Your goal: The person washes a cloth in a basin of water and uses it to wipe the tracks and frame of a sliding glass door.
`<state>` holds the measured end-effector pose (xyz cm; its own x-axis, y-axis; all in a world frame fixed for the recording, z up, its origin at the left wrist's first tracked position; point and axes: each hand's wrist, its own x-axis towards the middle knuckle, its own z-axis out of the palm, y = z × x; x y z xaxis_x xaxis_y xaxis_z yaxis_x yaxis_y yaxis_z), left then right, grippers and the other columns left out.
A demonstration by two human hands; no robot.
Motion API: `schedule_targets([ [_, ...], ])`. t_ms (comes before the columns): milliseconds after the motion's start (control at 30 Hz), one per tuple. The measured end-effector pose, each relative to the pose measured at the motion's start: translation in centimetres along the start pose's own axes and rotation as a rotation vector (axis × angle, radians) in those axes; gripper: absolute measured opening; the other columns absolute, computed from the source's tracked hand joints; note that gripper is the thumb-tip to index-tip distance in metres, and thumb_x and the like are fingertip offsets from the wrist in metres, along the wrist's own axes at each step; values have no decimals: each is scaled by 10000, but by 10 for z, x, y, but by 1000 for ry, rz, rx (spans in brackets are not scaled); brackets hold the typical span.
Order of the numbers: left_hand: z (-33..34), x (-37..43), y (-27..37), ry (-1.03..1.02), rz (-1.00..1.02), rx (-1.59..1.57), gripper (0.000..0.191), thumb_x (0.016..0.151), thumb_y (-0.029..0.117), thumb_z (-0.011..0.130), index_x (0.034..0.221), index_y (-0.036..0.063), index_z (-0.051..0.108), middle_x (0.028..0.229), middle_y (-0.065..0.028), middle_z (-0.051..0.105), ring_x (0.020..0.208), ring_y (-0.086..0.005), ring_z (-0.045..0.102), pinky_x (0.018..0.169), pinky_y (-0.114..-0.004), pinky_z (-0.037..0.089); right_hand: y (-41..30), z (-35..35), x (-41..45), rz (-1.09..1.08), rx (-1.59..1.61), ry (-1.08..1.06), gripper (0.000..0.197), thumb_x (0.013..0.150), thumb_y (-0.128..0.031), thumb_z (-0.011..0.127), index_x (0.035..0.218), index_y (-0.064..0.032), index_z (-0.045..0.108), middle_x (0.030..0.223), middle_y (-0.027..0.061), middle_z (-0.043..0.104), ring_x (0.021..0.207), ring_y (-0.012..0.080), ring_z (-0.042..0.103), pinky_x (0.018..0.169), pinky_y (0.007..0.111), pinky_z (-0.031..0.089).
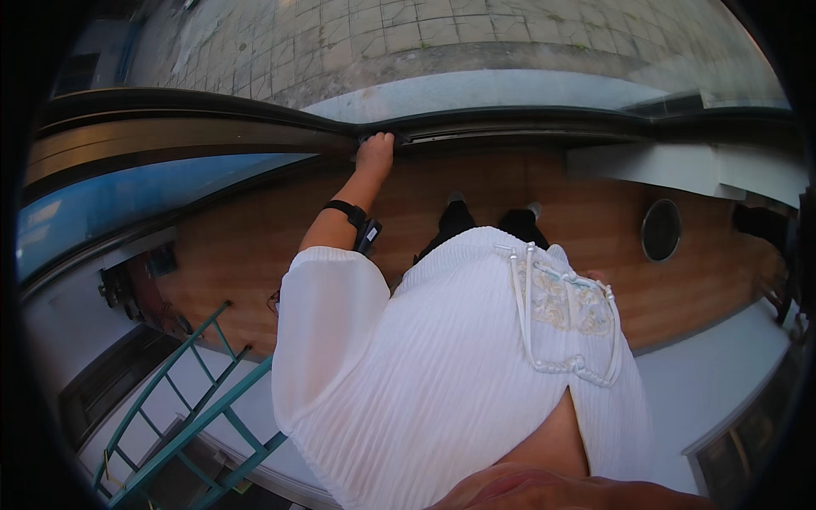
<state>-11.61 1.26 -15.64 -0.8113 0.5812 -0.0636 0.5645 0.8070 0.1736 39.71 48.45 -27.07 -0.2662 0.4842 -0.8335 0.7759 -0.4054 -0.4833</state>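
Observation:
My left hand (376, 153) reaches forward to the dark window frame (497, 121), its fingers curled over a small dark piece, which looks like a cloth (400, 138), pressed against the frame. Most of that piece is hidden under the fingers. Just left of the hand, a brown metal sash (191, 135) with blue-tinted glass (159, 185) runs off to the side. Of my right hand (597, 275) only a bit of skin shows past the white blouse; its fingers are hidden.
Behind me on the left stands a green metal ladder (191, 414). A round dark object with a pale rim (661, 231) is on the brown wood-look floor (542, 172) at right. A white ledge (644, 167) sits under the frame. Outside lies stone paving (408, 32).

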Motion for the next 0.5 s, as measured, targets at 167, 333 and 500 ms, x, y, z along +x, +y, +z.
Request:
schedule_targets([
  [167,6,-6,7,-66,10,67,122,714,59,542,834,41,546,861,-148,558,831,-321,552,732,-401,473,22,-7,-5,60,17,38,115,756,-54,512,837,-11,581,699,102,584,607,214,600,506,300,487],
  [333,-1,4,19,-108,6,83,160,656,55,576,813,28,587,880,-145,557,839,-315,539,743,-390,466,22,-19,-5,79,48,56,112,754,-61,515,826,-9,583,698,103,586,612,211,600,509,297,484],
  [500,2,21,57,-193,14,115,200,664,113,617,845,28,614,918,-141,561,887,-297,531,779,-363,458,23,-31,-7,89,56,61,109,753,-67,517,815,-8,585,697,104,589,616,209,601,511,294,482],
])
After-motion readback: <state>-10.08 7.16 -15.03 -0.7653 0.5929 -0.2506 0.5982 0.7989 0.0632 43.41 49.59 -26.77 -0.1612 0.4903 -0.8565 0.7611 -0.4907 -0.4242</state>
